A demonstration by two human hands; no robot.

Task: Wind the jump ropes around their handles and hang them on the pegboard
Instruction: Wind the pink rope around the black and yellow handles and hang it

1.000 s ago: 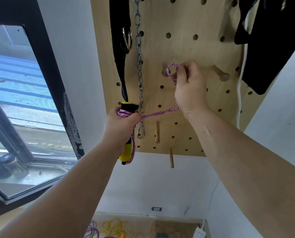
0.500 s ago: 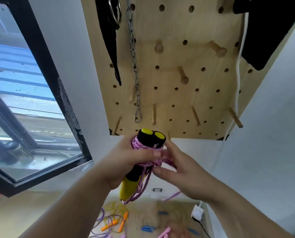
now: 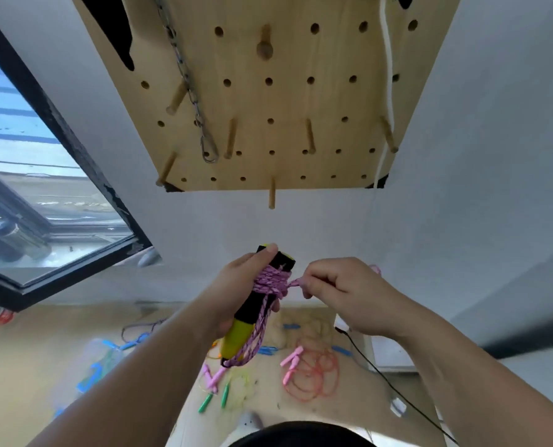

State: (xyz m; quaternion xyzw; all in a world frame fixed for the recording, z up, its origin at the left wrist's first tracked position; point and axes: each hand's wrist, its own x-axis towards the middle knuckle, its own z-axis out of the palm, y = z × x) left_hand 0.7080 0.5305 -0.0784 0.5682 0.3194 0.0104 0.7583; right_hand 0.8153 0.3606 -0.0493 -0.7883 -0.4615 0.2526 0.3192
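Above, the pegboard (image 3: 268,101) carries wooden pegs (image 3: 271,196) and a hanging chain (image 3: 188,82); a window (image 3: 43,188) lies to its left. Loose jump ropes (image 3: 313,375) litter the floor (image 3: 27,350). Below the board, the left hand (image 3: 236,295) wraps its grip round the yellow-black handles (image 3: 241,333), which are wound in pink rope (image 3: 273,280); the right hand (image 3: 342,291) pinches the rope's free end.

Open wall (image 3: 300,227) under pegboard (image 3: 288,101); chain (image 3: 189,88) and pegs (image 3: 310,137) jut above.

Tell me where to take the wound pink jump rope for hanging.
Pinch the short rope tail jutting right of the windings, coming from the right, as the right hand does; the left hand wraps the tilted handles.
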